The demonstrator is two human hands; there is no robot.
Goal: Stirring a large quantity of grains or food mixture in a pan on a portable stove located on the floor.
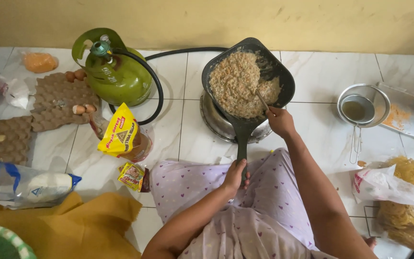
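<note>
Two hands busy. Left hand point(236, 173) wrapped around dark pan handle point(242, 144); right hand point(281, 121) pinching thin stick point(262, 100), tip in noodle-egg mix point(242, 84). Square pan point(250, 76) sits on round burner point(216, 122), on white tile floor. Green gas cylinder point(118, 72) left, hose point(178, 52) joining. Egg tray point(61, 100), oil pouch point(120, 134) beyond; strainer point(358, 112) right.
</note>
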